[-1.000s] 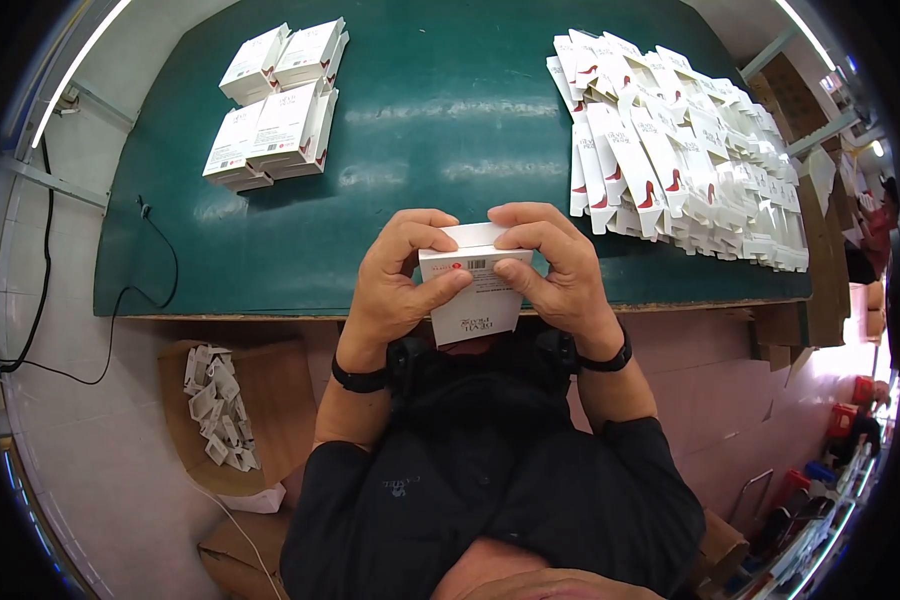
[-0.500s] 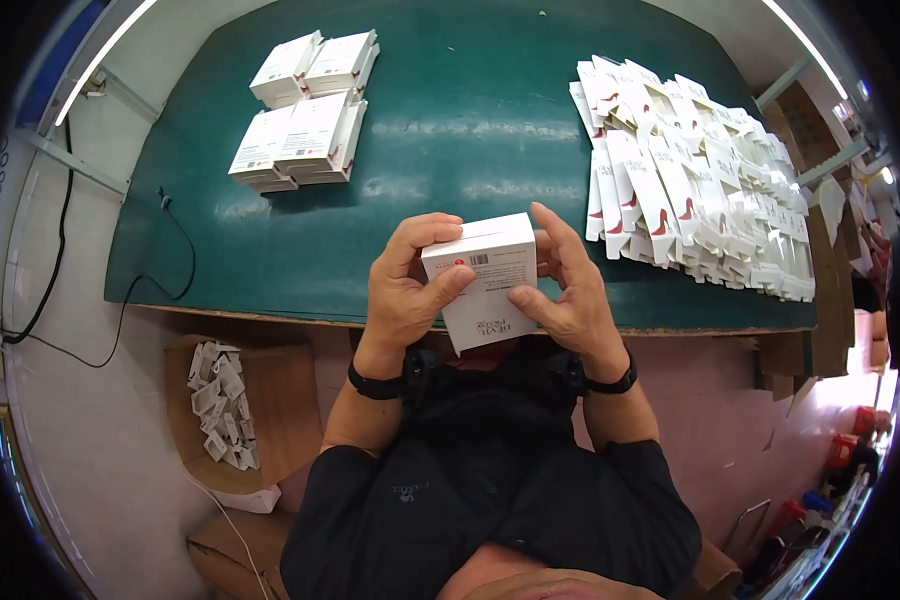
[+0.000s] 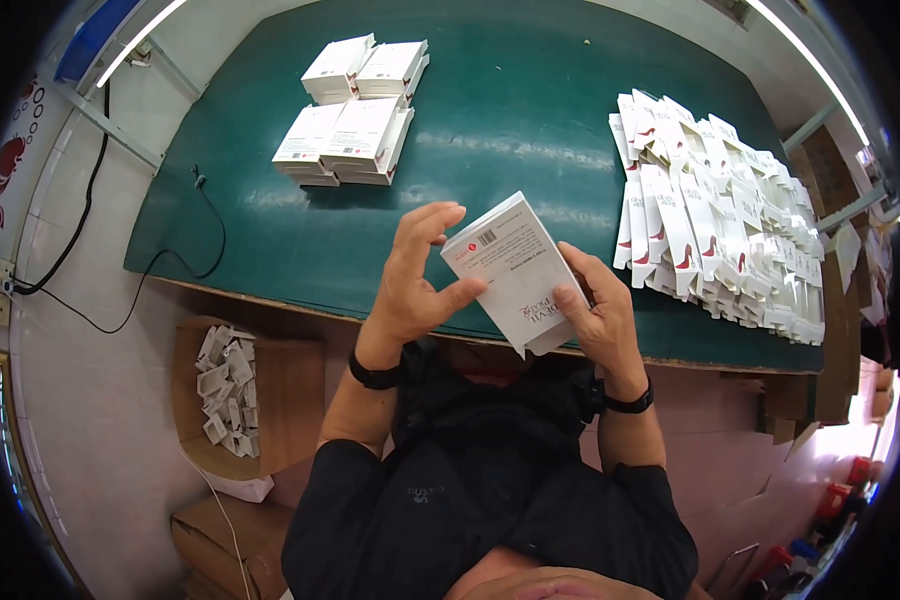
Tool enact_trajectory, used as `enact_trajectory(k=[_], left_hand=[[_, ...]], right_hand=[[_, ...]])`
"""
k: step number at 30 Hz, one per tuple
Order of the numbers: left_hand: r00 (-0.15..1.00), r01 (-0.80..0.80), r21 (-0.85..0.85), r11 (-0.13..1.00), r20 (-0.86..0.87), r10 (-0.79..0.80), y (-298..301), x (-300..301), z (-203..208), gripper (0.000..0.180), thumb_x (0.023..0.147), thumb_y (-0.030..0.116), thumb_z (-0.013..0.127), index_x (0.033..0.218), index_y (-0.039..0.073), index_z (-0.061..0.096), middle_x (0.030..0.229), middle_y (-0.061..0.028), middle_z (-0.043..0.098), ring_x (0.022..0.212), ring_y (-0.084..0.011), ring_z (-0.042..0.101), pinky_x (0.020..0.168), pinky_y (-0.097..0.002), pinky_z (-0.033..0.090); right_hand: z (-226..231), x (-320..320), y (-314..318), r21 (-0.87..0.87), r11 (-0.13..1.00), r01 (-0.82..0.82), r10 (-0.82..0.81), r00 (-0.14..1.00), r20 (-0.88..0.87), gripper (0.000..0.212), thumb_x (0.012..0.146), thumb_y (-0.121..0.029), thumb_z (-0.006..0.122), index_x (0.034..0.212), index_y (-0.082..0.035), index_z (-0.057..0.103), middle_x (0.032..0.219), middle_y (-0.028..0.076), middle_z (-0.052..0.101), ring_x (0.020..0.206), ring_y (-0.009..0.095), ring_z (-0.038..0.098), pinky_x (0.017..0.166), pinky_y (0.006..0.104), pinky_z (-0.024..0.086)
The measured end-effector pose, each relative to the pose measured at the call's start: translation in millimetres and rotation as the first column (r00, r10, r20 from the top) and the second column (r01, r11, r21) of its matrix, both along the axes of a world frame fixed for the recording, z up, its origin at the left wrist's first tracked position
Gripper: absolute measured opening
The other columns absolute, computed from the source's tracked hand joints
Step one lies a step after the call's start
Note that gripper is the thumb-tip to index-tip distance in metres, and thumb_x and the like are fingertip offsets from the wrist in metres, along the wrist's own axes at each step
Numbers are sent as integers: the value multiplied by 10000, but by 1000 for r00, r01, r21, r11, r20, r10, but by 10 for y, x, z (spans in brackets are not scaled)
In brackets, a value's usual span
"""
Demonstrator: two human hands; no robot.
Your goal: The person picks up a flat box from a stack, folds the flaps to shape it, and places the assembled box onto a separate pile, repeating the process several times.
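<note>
A white printed carton (image 3: 510, 265) is held tilted over the near edge of the table. My right hand (image 3: 602, 315) grips its right side, thumb on the printed face and the other fingers partly hidden behind. At the carton's lower end a flap stands out, so that end looks unclosed. My left hand (image 3: 417, 275) is open at the left side, its fingers spread and raised away from the carton. Only the left thumb tip meets or overlaps the carton's left edge; whether it presses there I cannot tell.
On the green table (image 3: 490, 130), stacked white cartons (image 3: 355, 130) stand at the back left. A large heap of flat white cartons (image 3: 720, 220) with red shoe pictures covers the right side. A black cable (image 3: 215, 235) lies at the left. Below, a cardboard box (image 3: 290, 400) holds small white pieces.
The carton has turned, its upper end swinging to the right. My left fingers have come off it and spread, while my right hand keeps hold. The whole view has shifted slightly.
</note>
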State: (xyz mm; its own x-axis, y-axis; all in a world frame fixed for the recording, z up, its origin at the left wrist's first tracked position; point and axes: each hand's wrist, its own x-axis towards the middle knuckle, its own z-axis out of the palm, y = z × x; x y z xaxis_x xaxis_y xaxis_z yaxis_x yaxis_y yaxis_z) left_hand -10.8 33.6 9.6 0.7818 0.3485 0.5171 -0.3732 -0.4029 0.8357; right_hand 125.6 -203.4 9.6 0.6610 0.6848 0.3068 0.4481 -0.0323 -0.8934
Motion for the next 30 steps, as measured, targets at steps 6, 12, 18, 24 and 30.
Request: enact_trajectory(k=[6, 12, 18, 24, 30], left_hand=[[968, 210, 784, 584, -252, -10, 58, -147, 671, 747, 717, 165, 899, 1400, 180, 598, 1590, -148, 436, 1503, -383, 383, 1236, -534, 326], [913, 391, 824, 410, -405, -57, 69, -111, 833, 700, 687, 117, 862, 1336, 182, 607, 1589, -123, 444, 1517, -368, 371, 1266, -550, 261], [946, 313, 817, 485, -315, -79, 391, 119, 885, 636, 654, 178, 875, 1231, 128, 614, 1502, -179, 521, 1404, -386, 490, 1195, -512, 360], [900, -169, 749, 640, -148, 410, 1185, 723, 960, 630, 697, 341, 895, 1191, 64, 618, 1238, -210, 664, 1167, -410, 646, 996, -470, 527], [644, -323, 773, 546, -243, 725, 1909, 1512, 853, 762, 745, 559, 829, 1265, 46, 614, 1196, -200, 707, 1103, -358, 703, 932, -460, 566]], right_hand=[[123, 19, 13, -79, 995, -63, 66, 997, 41, 435, 1000, -258, 737, 1316, 32, 664, 1136, 177, 736, 976, 270, 725, 852, 339, 557], [149, 40, 4, -161, 970, -184, 179, 983, -45, 464, 1024, -305, 704, 1348, 23, 655, 1207, 166, 730, 1056, 231, 704, 918, 327, 541], [-90, 151, -52, 41, 994, 104, -107, 992, 67, 490, 1029, -304, 700, 1402, 6, 629, 1329, 170, 686, 1209, 214, 649, 1031, 350, 503], [-541, 212, -117, 32, 970, 241, -243, 959, 146, 453, 972, -245, 751, 1348, -12, 658, 1379, 174, 664, 1265, 288, 630, 1082, 381, 476], [-712, 91, -145, -155, 966, 207, -154, 942, 297, 391, 890, -180, 797, 1233, -17, 703, 1326, 170, 696, 1231, 361, 643, 1085, 419, 476]])
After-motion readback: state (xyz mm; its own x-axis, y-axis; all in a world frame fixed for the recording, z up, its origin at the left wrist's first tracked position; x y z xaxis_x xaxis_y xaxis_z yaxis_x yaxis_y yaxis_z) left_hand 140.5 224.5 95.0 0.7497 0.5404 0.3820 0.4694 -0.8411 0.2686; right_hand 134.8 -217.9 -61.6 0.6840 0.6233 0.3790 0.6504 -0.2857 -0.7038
